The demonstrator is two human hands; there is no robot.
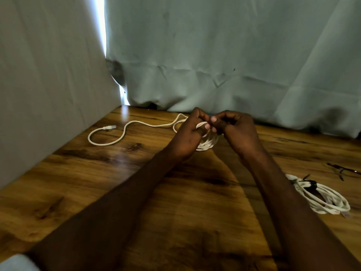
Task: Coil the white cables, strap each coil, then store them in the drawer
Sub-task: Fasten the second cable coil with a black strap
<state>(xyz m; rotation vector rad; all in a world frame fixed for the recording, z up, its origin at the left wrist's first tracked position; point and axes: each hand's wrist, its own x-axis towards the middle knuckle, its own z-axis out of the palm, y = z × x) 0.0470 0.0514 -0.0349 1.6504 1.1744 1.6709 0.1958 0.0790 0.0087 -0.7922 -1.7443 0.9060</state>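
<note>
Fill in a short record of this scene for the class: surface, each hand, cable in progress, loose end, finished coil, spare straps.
surface: wooden table
left hand: gripping the loops of the half-wound cable
right hand: pinching the same cable at the top of the loops
loose end: tail with plug lying on the table, to the left
finished coil: on the right, bound with a black strap
spare straps: dark, at the far right edge
</note>
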